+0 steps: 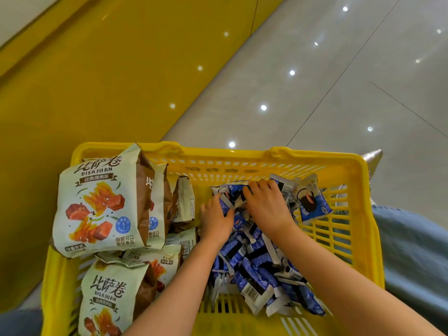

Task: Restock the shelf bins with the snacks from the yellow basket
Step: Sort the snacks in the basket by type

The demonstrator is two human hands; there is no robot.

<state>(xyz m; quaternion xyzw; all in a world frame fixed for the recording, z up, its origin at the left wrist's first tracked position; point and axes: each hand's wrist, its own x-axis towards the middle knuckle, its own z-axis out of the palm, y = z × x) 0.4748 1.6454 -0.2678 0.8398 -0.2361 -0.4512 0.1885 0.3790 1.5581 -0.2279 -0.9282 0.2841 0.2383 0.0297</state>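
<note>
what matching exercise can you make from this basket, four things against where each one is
Things:
1 Bisajuan snack bags
2 blue snack packets
3 left hand
4 right hand

Places:
a on top of the blue packets, fingers curled
b left half of the yellow basket
c right half of the basket
d against the left edge of the blue packets

Pairs: 1-b, 2-c, 3-d, 4-a

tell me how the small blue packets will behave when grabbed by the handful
Probably light and floppy: the blue packets lie bent in a loose heap. Their glossy film looks slippery, so some may slip from the left hand and right hand gripping them.
</note>
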